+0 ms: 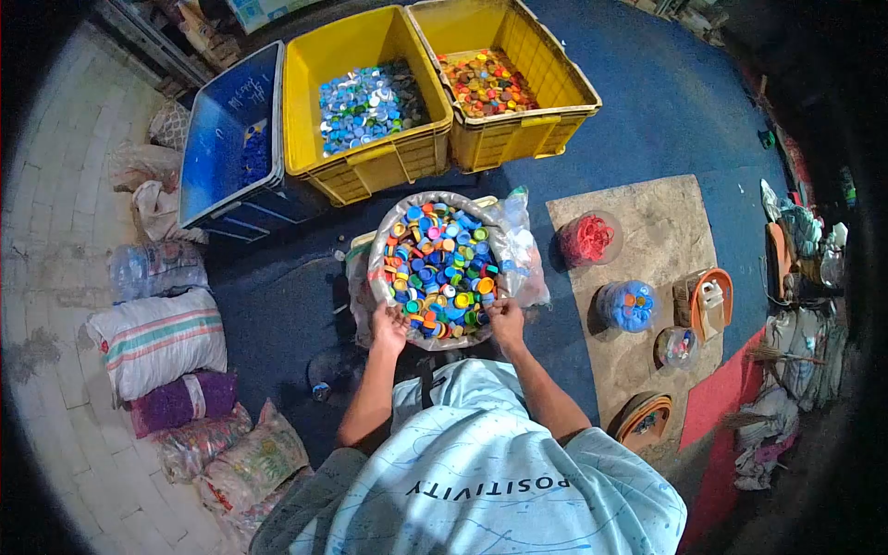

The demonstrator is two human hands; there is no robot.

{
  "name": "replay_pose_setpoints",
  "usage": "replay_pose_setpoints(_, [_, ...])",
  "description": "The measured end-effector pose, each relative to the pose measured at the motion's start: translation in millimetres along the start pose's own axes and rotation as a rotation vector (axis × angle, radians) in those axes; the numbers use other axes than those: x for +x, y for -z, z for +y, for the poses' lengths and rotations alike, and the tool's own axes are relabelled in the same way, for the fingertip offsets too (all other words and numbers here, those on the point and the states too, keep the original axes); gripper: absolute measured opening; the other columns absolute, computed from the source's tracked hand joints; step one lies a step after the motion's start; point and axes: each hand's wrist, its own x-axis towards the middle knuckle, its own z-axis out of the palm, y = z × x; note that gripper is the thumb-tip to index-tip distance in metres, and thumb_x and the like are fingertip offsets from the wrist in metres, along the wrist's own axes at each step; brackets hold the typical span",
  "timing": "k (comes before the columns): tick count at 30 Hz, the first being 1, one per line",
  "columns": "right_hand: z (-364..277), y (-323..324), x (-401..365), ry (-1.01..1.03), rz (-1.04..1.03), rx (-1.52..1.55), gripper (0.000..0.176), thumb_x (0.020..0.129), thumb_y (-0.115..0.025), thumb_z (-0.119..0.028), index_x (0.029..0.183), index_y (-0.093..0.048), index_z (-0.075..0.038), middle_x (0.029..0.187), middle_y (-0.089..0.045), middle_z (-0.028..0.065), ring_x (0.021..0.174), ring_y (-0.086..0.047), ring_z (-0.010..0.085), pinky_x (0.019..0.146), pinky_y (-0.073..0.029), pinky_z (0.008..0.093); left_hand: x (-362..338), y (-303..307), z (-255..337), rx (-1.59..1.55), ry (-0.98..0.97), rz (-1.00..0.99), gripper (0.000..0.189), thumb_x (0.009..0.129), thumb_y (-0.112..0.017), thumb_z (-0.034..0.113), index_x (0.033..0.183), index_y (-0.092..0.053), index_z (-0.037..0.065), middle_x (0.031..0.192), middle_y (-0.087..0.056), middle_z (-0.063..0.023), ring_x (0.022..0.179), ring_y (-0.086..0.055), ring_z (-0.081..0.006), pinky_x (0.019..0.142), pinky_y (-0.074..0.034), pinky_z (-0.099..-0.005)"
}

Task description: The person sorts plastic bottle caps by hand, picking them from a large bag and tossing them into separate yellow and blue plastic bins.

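In front of my body stands a round, open sack (377, 268) with a rolled grey rim, full of mixed plastic bottle caps (444, 264). My left hand (390, 328) is closed at the near left part of the rim, its fingers curled on the sack's edge. At the near right, my right hand (506, 324) grips the same rim with bent fingers. Both hands are level with each other, the caps lying between and beyond them. A clear plastic bag (525, 254) with pale contents leans against the sack's right side.
Beyond the sack stand a blue crate (208, 185), a yellow crate of blue and white caps (305, 111) and another of orange and red caps (569, 79). Filled sacks (166, 342) line the left. On cardboard (620, 199) at right stand a red-filled container (587, 239) and blue-filled container (629, 307).
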Motion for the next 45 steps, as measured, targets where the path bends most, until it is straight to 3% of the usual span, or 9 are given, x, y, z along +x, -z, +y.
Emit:
replay_pose_setpoints(4, [-34,-19,-6,0.132,-0.215,-0.24,0.02,0.076,-0.067,-0.016,0.083,-0.057,0.0,0.07,-0.062,0.0108,0.064,-0.061,0.02,0.063,-0.048,0.0329,-14,18,-18,0.151,0.006,-0.039,0.028,0.091,-0.051,0.035,0.075,-0.054,0.012,0.068,-0.051,0.0006,0.061,-0.048,-0.0125,0.059,-0.042,-0.0302])
replay_pose_setpoints(9, [-51,-69,2,0.416,-0.163,-0.283,0.024,0.071,-0.068,-0.016,0.088,-0.059,-0.002,0.082,-0.062,0.017,0.081,-0.058,0.034,0.073,-0.046,0.0427,-37,16,-30,0.237,0.027,-0.013,0.026,0.089,-0.057,0.035,0.081,-0.057,0.01,0.068,-0.052,0.0008,0.059,-0.049,-0.0124,0.056,-0.043,-0.0295])
replay_pose_setpoints(17, [-73,-115,11,0.506,-0.075,-0.509,0.046,0.069,-0.075,-0.025,0.105,-0.054,-0.005,0.1,-0.06,0.0134,0.097,-0.051,0.0327,0.08,-0.038,0.0452,-61,37,-25,0.352,-0.044,-0.022,0.019,0.09,-0.059,0.029,0.089,-0.056,0.01,0.075,-0.057,0.0003,0.058,-0.049,-0.0093,0.056,-0.044,-0.0264])
replay_pose_setpoints(22, [-74,-115,14,0.619,-0.095,-0.571,0.041,0.073,-0.071,-0.023,0.106,-0.052,-0.007,0.097,-0.061,0.011,0.098,-0.049,0.0301,0.08,-0.033,0.0444,-60,41,-21,0.383,-0.055,-0.023,0.017,0.09,-0.058,0.027,0.091,-0.055,0.01,0.078,-0.058,-0.0005,0.061,-0.05,-0.0098,0.057,-0.044,-0.0262])
replay_pose_setpoints(26, [-76,-105,15,0.569,-0.094,-0.472,0.049,0.072,-0.073,-0.024,0.114,-0.052,-0.007,0.095,-0.061,0.0118,0.094,-0.051,0.0294,0.078,-0.036,0.0434,-52,26,-24,0.431,-0.092,-0.068,0.015,0.089,-0.058,0.024,0.092,-0.056,0.01,0.078,-0.056,0.0004,0.062,-0.051,-0.0097,0.058,-0.045,-0.0259])
replay_pose_setpoints(29, [-69,-104,22,0.391,-0.005,-0.075,0.047,0.075,-0.072,-0.021,0.116,-0.053,-0.006,0.083,-0.058,0.0103,0.076,-0.055,0.021,0.064,-0.042,0.0343,-38,13,-28,0.524,-0.154,-0.094,0.016,0.087,-0.062,0.019,0.093,-0.059,0.005,0.078,-0.057,-0.0012,0.061,-0.051,-0.0082,0.053,-0.043,-0.024])
replay_pose_setpoints(31, [-62,-86,24,0.067,-0.223,0.281,0.034,0.078,-0.066,-0.015,0.108,-0.057,-0.004,0.075,-0.054,0.0014,0.068,-0.05,0.0093,0.054,-0.04,0.0258,-29,-2,-28,0.657,-0.212,-0.118,0.015,0.086,-0.063,0.017,0.093,-0.059,0.005,0.079,-0.058,-0.0025,0.065,-0.053,-0.0088,0.053,-0.044,-0.0244])
replay_pose_setpoints(35, [-51,-40,13,-0.38,-0.46,1.104,0.028,0.079,-0.055,-0.025,0.098,-0.056,-0.005,0.084,-0.056,0.0056,0.076,-0.058,0.0205,0.063,-0.049,0.0331,4,-29,-38,0.936,-0.625,-0.053,0.021,0.078,-0.064,0.006,0.096,-0.057,-0.002,0.089,-0.064,-0.0093,0.08,-0.062,-0.018,0.07,-0.05,-0.0287])
replay_pose_setpoints(45, [-36,5,-17,-0.551,-0.473,0.971,0.024,0.087,-0.053,-0.031,0.085,-0.053,-0.007,0.082,-0.055,0.0063,0.072,-0.055,0.0186,0.063,-0.046,0.031,-3,-95,-32,1.418,-0.731,0.274,0.049,0.072,-0.074,0.037,0.1,-0.056,0.001,0.09,-0.064,-0.0172,0.086,-0.061,-0.0357,0.078,-0.047,-0.0439])
